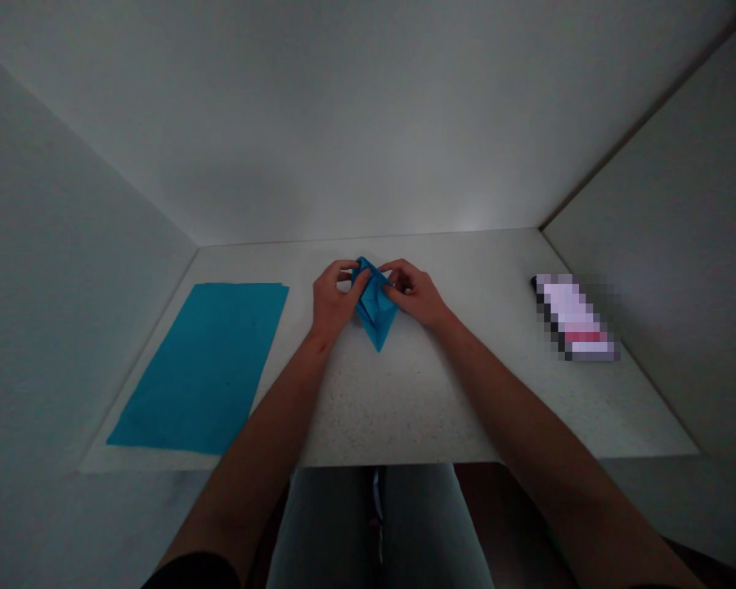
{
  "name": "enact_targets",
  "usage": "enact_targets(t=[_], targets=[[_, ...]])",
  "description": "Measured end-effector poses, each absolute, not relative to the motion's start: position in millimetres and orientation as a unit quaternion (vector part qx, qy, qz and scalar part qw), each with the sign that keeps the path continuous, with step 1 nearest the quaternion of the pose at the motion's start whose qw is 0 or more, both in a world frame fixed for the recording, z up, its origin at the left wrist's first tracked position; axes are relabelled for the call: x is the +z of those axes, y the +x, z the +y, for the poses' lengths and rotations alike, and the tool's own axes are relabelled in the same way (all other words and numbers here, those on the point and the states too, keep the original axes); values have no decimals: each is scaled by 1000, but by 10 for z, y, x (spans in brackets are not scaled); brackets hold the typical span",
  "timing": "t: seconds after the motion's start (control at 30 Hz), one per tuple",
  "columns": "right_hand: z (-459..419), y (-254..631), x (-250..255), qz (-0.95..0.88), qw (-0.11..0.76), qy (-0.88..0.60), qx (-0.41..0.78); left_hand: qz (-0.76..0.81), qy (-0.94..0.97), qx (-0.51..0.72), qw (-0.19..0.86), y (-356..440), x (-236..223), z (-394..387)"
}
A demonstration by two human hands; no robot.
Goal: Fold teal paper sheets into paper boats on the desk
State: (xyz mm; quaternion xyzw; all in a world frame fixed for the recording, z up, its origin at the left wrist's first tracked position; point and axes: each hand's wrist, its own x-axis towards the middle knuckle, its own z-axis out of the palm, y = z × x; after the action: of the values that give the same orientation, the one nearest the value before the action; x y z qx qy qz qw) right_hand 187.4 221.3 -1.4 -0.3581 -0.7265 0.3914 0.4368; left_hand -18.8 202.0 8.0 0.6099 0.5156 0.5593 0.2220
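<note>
A piece of blue paper, folded into a pointed diamond shape, is between my two hands near the middle of the white tabletop. Its lower tip points toward me, and creased flaps show on its face. My left hand pinches the upper left edge, with the thumb lying on the front of the paper. On the other side, my right hand grips the right corner between thumb and fingers. Parts of the paper's top and side edges are covered by my fingers.
Flat blue sheets lie at the left of the white tabletop. A phone, its screen lit and pixelated, rests at the right. Walls close in the table at the back and both sides. My legs are below the front edge.
</note>
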Motion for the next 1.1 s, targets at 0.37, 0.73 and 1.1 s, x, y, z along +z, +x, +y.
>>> enact_targets(t=[0.37, 0.73, 1.1], targets=[[2282, 1871, -59, -699, 480, -401, 346, 453, 576, 635, 244, -165, 106, 2050], [2229, 1864, -28, -676, 527, -374, 355, 486, 548, 645, 217, -132, 90, 2016], [2221, 1862, 14, -655, 562, -412, 292, 538, 643, 480, 259, -172, -114, 2073]])
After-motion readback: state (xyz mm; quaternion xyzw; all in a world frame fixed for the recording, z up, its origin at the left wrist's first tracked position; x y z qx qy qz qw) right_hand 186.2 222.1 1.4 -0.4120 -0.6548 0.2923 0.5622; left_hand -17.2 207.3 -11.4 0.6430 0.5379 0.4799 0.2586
